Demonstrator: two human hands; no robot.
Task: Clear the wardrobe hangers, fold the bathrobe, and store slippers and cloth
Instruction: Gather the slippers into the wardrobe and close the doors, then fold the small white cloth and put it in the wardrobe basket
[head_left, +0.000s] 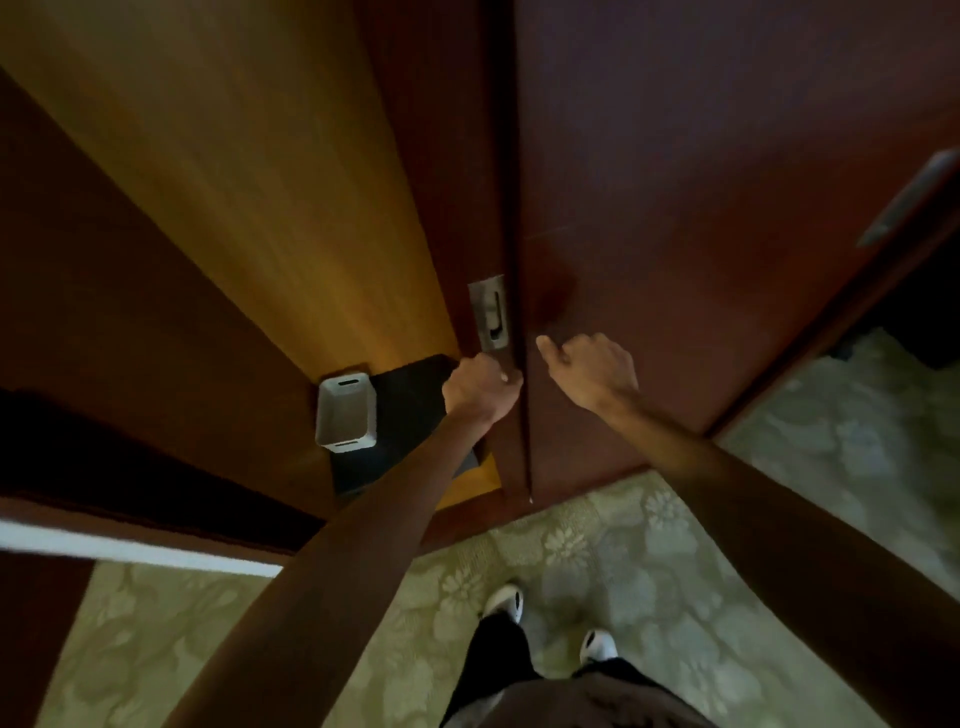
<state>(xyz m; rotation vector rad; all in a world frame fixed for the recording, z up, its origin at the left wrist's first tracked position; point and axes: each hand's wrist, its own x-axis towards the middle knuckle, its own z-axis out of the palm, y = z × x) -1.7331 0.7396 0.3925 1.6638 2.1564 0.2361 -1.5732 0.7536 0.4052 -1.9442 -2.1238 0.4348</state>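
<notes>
Fingers of my left hand (480, 384) curl round the leading edge of the sliding wardrobe door (441, 218), just below its recessed metal pull (489, 314), so that hand is gripping the door itself. My right hand (592, 371) is beside it against the neighbouring door panel (701, 234), knuckles loosely bent and holding nothing; I can't tell whether it presses the wood or only hovers at it.

Through the gap to the left I see the lit, yellowish wardrobe interior (249, 171), with a white plastic basket (345, 415) sitting on a dark shelf (415, 410) low down. No hangers, bathrobe, slippers or cloth show from here; I judge they are deeper inside or behind the panels, so the task's things are out of sight for now.

What could go wrong: my left fingertips are wrapped over the door's edge right at the seam where the two panels meet, and if either one slides across, they could get pinched. A hard shove might also run the door into its stop and jolt the basket. My white shoes (550, 623) stand close to the threshold on the patterned carpet (649, 545), so a toe could catch the bottom rail as I step in.

I can read no writing, brand or label anywhere: the pull, the basket and a long bar handle (906, 200) at far right are all plain.
</notes>
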